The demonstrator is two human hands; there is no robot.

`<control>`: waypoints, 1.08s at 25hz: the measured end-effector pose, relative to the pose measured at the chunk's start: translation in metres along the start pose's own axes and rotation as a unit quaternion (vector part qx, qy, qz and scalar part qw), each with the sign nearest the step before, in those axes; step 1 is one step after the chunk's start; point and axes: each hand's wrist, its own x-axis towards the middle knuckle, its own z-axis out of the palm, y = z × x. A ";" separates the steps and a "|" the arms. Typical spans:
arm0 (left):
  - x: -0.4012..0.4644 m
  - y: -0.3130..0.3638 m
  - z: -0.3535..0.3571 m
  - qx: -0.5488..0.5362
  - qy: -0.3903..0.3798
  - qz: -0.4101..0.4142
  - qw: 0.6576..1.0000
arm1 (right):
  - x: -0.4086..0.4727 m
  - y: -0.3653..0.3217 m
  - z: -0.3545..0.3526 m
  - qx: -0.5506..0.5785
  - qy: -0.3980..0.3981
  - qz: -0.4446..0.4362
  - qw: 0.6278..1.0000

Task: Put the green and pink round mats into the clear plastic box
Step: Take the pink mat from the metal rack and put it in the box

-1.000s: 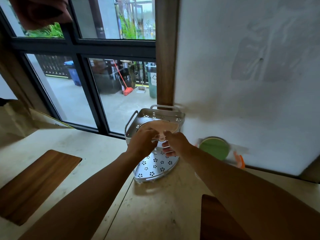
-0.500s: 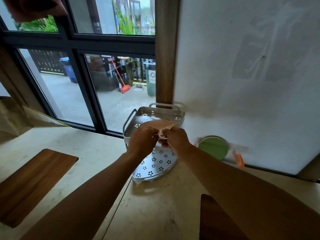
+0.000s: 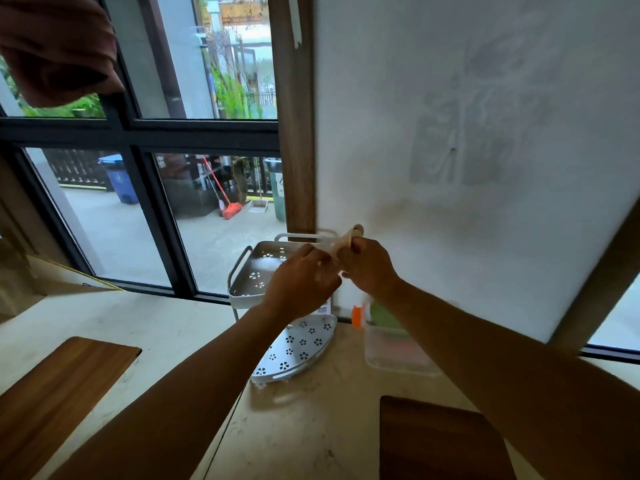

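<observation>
Both hands hold the pink round mat (image 3: 349,237), bent and seen edge-on, above the upper tier of the white rack (image 3: 249,271). My left hand (image 3: 301,282) grips its near edge and my right hand (image 3: 367,268) grips its far end. The green round mat (image 3: 384,317) stands inside the clear plastic box (image 3: 398,351) against the wall, partly hidden behind my right forearm. An orange piece (image 3: 356,315) shows at the box's left end.
The rack's perforated lower tier (image 3: 298,344) lies on the pale counter. Wooden boards lie at the left (image 3: 55,386) and at the bottom right (image 3: 440,441). A window with dark frames fills the left, a white wall the right.
The pink mat has been lifted out of the rack's upper tier and folded between both hands, which moved up and right. The camera tilted, so the box now sits under my right forearm.
</observation>
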 end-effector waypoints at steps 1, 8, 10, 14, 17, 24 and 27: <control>0.004 0.010 0.000 -0.021 0.004 -0.007 1.000 | -0.003 -0.003 -0.014 -0.044 0.015 -0.023 0.999; 0.027 0.059 0.005 -0.095 0.009 -0.009 0.995 | -0.022 -0.020 -0.115 -0.264 -0.065 -0.135 0.953; 0.028 0.071 0.009 -0.081 -0.029 0.030 0.996 | -0.028 -0.019 -0.137 -0.341 -0.108 -0.160 0.920; 0.028 0.094 0.028 -0.034 -0.073 0.057 0.995 | -0.035 -0.006 -0.168 -0.346 -0.128 -0.164 0.915; 0.022 0.100 0.042 -0.070 -0.086 0.064 0.992 | -0.040 0.008 -0.178 -0.349 -0.161 -0.176 0.906; -0.003 0.098 0.087 -0.073 -0.100 0.087 0.989 | -0.049 0.060 -0.161 -0.327 -0.195 -0.136 0.915; -0.005 0.091 0.105 -0.053 -0.116 0.072 0.989 | -0.044 0.080 -0.153 -0.318 -0.194 -0.139 0.917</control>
